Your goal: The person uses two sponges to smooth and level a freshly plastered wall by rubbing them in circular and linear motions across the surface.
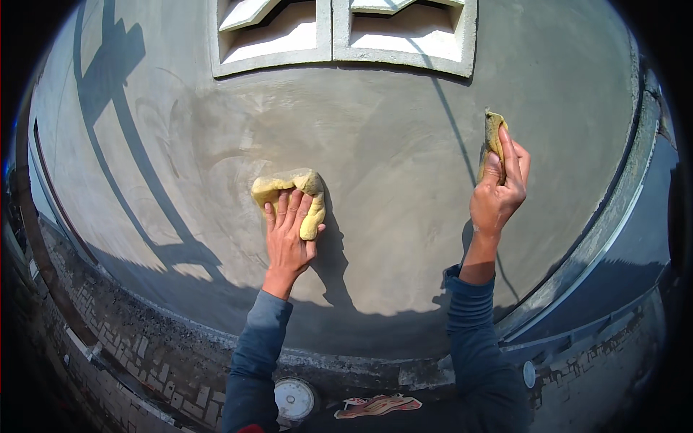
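Observation:
A grey plastered wall (390,252) fills most of the view, with smeared marks left of the middle. My left hand (289,227) presses a thick yellow sponge (315,189) against it, fingers laid over the sponge and the thumb at its right edge. The sponge's top and right edges curl up around my fingertips. Higher and to the right, my right hand (502,180) pinches a folded yellow sponge (494,133) between thumb and fingers. Greyish residue marks this second piece. Whether it touches the wall I cannot tell.
A pale concrete vent block (332,32) with two openings sits in the wall above. A round white lid or bucket top (294,398) shows below, near my left forearm. Paving (144,361) runs along the wall's foot at the lower left. Shadows cross the wall at left.

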The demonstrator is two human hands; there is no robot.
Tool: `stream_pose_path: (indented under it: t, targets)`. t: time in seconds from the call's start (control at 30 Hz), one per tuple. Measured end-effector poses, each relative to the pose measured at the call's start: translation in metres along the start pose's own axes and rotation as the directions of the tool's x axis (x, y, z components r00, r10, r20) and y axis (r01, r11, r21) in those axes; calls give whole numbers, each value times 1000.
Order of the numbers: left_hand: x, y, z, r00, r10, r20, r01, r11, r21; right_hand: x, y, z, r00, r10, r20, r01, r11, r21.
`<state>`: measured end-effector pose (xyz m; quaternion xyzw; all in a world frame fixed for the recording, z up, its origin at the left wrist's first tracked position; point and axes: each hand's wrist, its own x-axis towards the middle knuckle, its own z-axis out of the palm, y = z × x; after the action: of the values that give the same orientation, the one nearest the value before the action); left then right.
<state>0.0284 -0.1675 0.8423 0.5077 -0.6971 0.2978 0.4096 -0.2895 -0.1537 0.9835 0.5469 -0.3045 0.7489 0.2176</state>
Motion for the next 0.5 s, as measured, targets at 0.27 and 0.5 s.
stream_pose_path:
  t: [0.27,0.5]
  targets:
    - [-111,-113,8,651,-746,142,718,545,-433,8,-6,76,959,-276,-63,248,925,-288]
    - [-236,-39,29,299,-901,316,532,-118,-838,-162,-41,97,429,-651,626,575,731,367]
